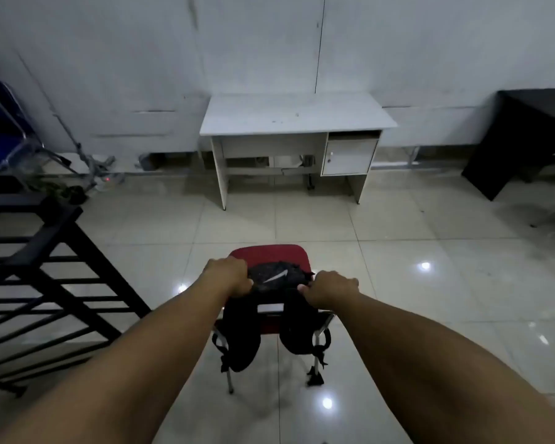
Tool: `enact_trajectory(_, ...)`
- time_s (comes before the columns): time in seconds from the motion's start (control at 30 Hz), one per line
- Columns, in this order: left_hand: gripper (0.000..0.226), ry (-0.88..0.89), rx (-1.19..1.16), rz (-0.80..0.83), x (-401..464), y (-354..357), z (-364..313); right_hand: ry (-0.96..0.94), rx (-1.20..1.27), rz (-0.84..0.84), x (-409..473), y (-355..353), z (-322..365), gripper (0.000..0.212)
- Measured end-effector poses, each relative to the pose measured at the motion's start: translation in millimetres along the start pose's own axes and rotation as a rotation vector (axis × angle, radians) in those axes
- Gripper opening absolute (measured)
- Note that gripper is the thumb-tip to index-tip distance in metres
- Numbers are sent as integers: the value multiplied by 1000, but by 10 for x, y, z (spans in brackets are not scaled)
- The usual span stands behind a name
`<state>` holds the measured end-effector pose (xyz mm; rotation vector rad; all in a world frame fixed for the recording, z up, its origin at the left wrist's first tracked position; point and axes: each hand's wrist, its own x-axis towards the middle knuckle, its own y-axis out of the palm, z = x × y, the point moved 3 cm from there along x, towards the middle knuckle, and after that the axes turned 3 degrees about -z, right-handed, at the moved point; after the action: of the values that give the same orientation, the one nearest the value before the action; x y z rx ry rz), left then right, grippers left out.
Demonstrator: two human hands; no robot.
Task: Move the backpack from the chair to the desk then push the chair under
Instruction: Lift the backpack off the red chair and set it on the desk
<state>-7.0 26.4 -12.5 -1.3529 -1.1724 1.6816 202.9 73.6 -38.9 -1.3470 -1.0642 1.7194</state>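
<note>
A black backpack (277, 278) with a white swoosh sits on a red-seated chair (269, 253) with metal legs, directly in front of me. Its two shoulder straps hang down over the chair's near side. My left hand (228, 275) grips the backpack's top left edge, and my right hand (330, 288) grips its top right edge. The white desk (297, 115) stands against the far wall, well beyond the chair, with a small cupboard under its right side. Its top is bare apart from a few small specks.
A black metal rack (45, 283) leans at the left. A blue folding chair (4, 129) and cables lie at the far left. A black table (523, 136) stands at the far right. Glossy tiled floor (414, 251) lies between chair and desk.
</note>
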Motion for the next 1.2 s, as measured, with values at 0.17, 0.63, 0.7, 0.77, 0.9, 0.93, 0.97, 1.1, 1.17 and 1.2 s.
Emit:
enact_trajectory(0.17,46,-104,-27,365,-36,406,-51,16,148,118,76,213,-122,63)
enact_trajectory(0.63,56,-172,218,165,259,230,15,-78,78,139,591,-141,-429,36)
enact_trajectory(0.7,50,-154,262,118,362,215,-6,-103,74,45,647,-195,-378,23)
enact_trajectory(0.77,52,-148,264,78,498,224,-8,-130,83,-50,749,-224,-292,18)
enact_trajectory(0.9,75,-150,79,176,805,290,8,-141,184,-129,994,-215,-94,22)
enact_trajectory(0.93,80,-141,3,246,879,296,-8,-133,218,-130,1058,-216,-42,24)
enact_trajectory(0.97,83,-133,-66,327,964,301,-25,-122,255,-124,1137,-212,13,27)
enact_trajectory(1.1,104,-121,-189,554,1218,383,-77,-87,372,-31,1374,-139,131,34)
enact_trajectory(1.17,118,-117,-175,574,1340,425,-65,-72,360,41,1465,-91,127,34)
enact_trajectory(1.2,118,-99,-173,576,1383,425,-69,-66,352,74,1493,-72,112,33)
